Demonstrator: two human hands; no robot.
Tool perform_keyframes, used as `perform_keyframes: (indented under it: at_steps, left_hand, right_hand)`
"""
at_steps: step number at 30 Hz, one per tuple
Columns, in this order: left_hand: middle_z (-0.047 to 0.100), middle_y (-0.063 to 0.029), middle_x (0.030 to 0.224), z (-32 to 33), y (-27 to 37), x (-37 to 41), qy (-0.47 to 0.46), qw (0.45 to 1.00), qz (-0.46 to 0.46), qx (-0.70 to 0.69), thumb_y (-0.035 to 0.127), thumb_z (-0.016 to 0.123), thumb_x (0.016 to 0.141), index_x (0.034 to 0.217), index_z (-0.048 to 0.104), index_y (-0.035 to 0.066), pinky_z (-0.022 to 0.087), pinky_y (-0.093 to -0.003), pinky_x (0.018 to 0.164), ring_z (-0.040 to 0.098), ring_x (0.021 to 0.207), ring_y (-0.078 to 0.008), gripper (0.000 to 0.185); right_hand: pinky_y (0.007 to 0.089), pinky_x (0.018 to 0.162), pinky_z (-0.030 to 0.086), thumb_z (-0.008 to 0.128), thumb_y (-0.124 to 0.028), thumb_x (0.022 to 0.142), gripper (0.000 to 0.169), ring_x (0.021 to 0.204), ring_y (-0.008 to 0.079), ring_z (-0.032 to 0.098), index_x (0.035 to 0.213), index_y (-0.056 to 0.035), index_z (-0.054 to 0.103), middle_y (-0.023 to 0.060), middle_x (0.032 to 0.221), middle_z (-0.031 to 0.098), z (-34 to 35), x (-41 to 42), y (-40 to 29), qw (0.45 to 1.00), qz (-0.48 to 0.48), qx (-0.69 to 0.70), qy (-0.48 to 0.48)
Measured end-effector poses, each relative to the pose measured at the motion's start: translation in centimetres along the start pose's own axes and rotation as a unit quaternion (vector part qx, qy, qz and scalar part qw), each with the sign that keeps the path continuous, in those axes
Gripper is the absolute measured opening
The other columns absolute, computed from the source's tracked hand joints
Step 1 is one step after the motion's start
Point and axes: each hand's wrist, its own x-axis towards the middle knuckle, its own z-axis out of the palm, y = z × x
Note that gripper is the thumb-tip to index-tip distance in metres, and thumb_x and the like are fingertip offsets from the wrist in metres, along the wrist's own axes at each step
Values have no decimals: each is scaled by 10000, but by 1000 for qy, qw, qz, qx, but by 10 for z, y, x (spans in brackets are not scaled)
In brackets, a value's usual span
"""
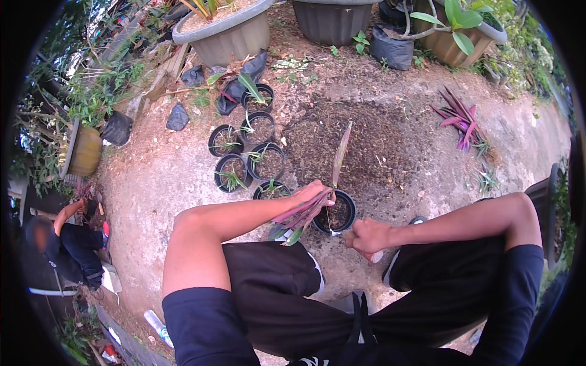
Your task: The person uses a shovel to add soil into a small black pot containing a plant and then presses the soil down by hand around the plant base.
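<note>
My left hand (316,192) grips a plant with long purple and green leaves (306,214), at the left rim of a small black plastic pot (349,201) that has dark soil in it. One long purplish leaf (341,155) points away from me above the pot. My right hand (370,234) is closed around a reddish and pale handle-like object (375,257), just right of the pot; its other end is hidden by the fingers. Several black pots with small striped green plants (231,179) stand to the left. Loose dark soil (366,142) lies beyond the pot.
Uprooted purple plants (462,120) and small green plants (486,180) lie at the right. Large planters (229,39) and a black plant bag (392,48) stand at the far side. Another person (73,251) sits at the far left, near a plastic bottle (158,327).
</note>
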Motion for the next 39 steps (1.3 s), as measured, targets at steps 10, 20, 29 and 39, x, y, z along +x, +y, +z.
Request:
perform_keyframes:
  at_steps: [10,20,29,39]
  left_hand:
    - [638,-118,957,6,-7,0,34,998,41,31,518,662,940,1068,707,158,464,-455,928,577,1047,-316,384]
    - [624,-125,968,7,-31,6,18,998,48,31,534,674,927,1056,713,162,478,-464,886,586,1014,-333,395]
    - [648,-100,925,5,-3,-2,44,997,35,53,471,680,938,1054,718,149,473,-437,928,580,1055,-292,344]
    - [640,-131,948,5,-9,1,38,996,49,62,478,683,930,1064,717,155,478,-463,926,590,1033,-319,351]
  right_hand:
    - [443,851,569,561,-423,971,450,867,326,746,978,17,658,188,707,711,-25,-17,-3,996,-22,-66,-62]
    - [449,642,545,593,-369,998,391,668,332,695,987,21,581,176,735,680,-56,-36,37,976,-109,-124,-140]
    - [452,635,536,730,-281,906,388,763,288,684,1156,-42,554,151,824,671,-133,-54,77,965,57,-161,-201]
    - [557,833,559,549,-359,982,467,901,464,709,1336,-58,510,279,911,710,-84,-45,160,966,80,-235,69]
